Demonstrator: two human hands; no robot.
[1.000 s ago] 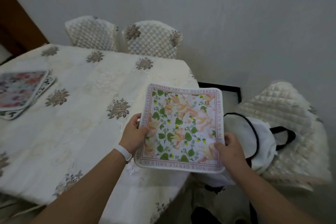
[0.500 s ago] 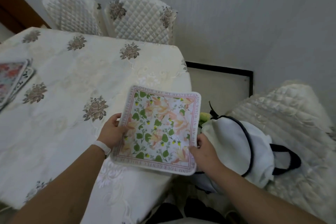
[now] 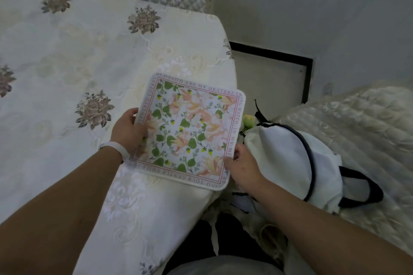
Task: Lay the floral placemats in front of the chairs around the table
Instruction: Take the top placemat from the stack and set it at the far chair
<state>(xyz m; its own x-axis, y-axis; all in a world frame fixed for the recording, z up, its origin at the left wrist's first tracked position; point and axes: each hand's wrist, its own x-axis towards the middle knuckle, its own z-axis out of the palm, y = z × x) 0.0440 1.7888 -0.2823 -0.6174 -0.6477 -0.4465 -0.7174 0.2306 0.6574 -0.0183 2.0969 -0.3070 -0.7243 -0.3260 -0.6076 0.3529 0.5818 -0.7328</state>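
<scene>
You've got both hands, left (image 3: 128, 128) & right (image 3: 242, 164), fingers clamped on the placemat (image 3: 190, 129) w/ it overhanging the table (image 3: 67, 51) corner, so letting go now could tip it off.

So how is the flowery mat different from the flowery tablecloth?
The square placemat with green leaves and peach flowers is bright and bordered with writing; the cream tablecloth with brownish roses is pale, with scattered blooms. The placemat is small and held; the tablecloth covers the table. Both are floral.
</scene>
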